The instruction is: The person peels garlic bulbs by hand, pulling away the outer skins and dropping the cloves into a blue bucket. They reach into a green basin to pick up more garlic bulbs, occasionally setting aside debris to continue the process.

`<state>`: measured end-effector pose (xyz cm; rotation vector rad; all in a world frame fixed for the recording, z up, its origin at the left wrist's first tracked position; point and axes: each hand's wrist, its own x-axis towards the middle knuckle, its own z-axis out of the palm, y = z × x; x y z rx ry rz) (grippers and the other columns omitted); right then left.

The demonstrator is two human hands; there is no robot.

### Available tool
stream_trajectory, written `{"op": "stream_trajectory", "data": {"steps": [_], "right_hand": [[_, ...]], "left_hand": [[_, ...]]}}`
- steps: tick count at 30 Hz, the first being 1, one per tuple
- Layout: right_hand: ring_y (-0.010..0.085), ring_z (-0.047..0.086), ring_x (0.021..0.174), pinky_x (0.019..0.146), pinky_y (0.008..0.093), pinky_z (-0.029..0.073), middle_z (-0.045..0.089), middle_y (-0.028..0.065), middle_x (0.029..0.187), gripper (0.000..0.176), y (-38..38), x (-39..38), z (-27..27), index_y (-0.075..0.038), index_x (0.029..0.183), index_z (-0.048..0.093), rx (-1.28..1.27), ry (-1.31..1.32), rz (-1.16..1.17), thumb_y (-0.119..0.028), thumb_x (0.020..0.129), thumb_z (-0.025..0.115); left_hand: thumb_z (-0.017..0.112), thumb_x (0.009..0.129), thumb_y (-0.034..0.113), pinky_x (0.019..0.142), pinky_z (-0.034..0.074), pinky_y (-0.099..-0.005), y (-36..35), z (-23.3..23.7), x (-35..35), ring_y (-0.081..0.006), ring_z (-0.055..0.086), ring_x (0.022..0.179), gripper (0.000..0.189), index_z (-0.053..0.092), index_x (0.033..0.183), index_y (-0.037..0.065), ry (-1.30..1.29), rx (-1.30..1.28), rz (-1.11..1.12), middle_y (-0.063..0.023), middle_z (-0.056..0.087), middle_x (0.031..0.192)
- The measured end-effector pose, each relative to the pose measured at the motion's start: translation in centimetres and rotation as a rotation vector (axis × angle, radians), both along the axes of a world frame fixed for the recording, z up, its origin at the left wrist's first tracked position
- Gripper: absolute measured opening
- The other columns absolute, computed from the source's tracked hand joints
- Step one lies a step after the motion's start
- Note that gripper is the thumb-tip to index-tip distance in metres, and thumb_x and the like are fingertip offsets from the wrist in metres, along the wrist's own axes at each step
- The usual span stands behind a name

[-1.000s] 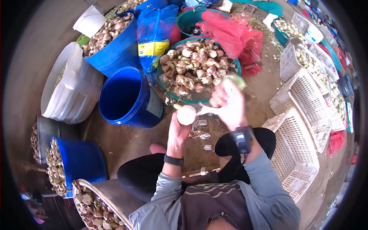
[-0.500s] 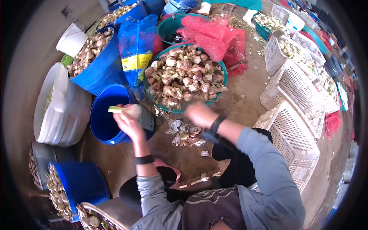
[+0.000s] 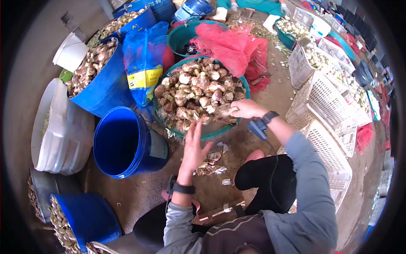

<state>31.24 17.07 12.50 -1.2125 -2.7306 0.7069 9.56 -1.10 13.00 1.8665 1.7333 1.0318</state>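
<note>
- Bulbs (image 3: 203,81) right in front of me, heaped up in the green basin (image 3: 219,133), which sat just past my knees, presumably so both arms could reach it!
- And there was my right hand (image 3: 247,109), in over the near right side of that basin, fingers drawn together on the pale end of one bulb (image 3: 224,113); a grip out at the end, I reckon, because it left the rounder body uncovered.
- My left hand (image 3: 194,150), meanwhile: fingers spread wide, thumb well out, nothing visible in it, poised by the near rim; whether the fingertips touched the rim, I could not tell.
- Off to the left stood the blue bucket (image 3: 146,156), mouth upward and just beside the basin, likely put there for a short swing of the left arm.
- Edges now! The basin's rim curved close under both hands, and the red mesh (image 3: 220,46) spilled over its far side, crowding that end.
- Room to move? Plenty on the right, with floor between the basin and the white crates (image 3: 334,99); the left was tighter, bucket against basin, while the near strip held only scattered peelings (image 3: 209,169) before my feet.
</note>
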Motion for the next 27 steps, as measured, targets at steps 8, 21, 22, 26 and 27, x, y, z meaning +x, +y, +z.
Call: {"op": "stream_trajectory", "data": {"steps": [8,21,22,26,27], "right_hand": [[0.0095,0.054,0.071,0.06,0.0236,0.043,0.057,0.0023,0.084,0.027,-12.3,-4.6,7.6,-0.004,0.106,0.057,-0.809,0.755,-0.107,-0.027,0.093,0.053],[0.0066,0.048,0.07,0.06,0.0234,0.039,0.052,-0.0007,0.082,0.014,-18.2,-5.4,4.2,-0.001,0.085,0.057,-0.598,1.019,-0.278,-0.011,0.091,0.048],[0.0051,0.048,0.068,0.058,0.0223,0.039,0.054,-0.0025,0.083,0.014,-18.3,-5.3,4.4,-0.003,0.086,0.058,-0.799,1.14,-0.263,-0.01,0.091,0.048],[0.0057,0.054,0.073,0.062,0.02,0.045,0.057,-0.0024,0.087,0.02,-17.7,-5.1,3.5,-0.004,0.102,0.056,-0.995,1.258,-0.233,-0.02,0.095,0.046],[0.0057,0.054,0.073,0.062,0.02,0.045,0.057,-0.0024,0.087,0.02,-17.5,-4.9,3.8,-0.004,0.102,0.056,-1.009,1.257,-0.229,-0.02,0.095,0.046]], "left_hand": [[0.072,0.071,0.009,0.096,0.04,-0.0382,-2.8,3.9,1.7,-0.03,0.047,0.113,0.068,0.039,0.131,0.007,-0.424,0.167,-0.02,-0.017,0.044,0.121],[0.077,0.064,0.013,0.079,0.049,-0.038,-7.7,4.1,5.4,-0.0312,0.053,0.096,0.065,0.049,0.123,0.009,0.187,0.331,0.275,-0.0157,0.046,0.108],[0.076,0.064,0.012,0.08,0.048,-0.0373,-7.8,4.5,5.1,-0.0306,0.053,0.097,0.065,0.049,0.123,0.009,0.08,0.323,0.244,-0.0157,0.045,0.109],[0.062,0.077,0.005,0.093,0.041,-0.0315,-7.1,4.0,3.8,-0.0192,0.048,0.108,0.059,0.036,0.13,0.006,-1.187,0.004,-0.055,-0.0082,0.044,0.122],[0.059,0.082,0.008,0.097,0.039,-0.0322,-6.8,2.9,3.3,-0.0201,0.045,0.115,0.054,0.034,0.13,0.006,-1.253,-0.038,-0.083,-0.0094,0.045,0.124]]}}
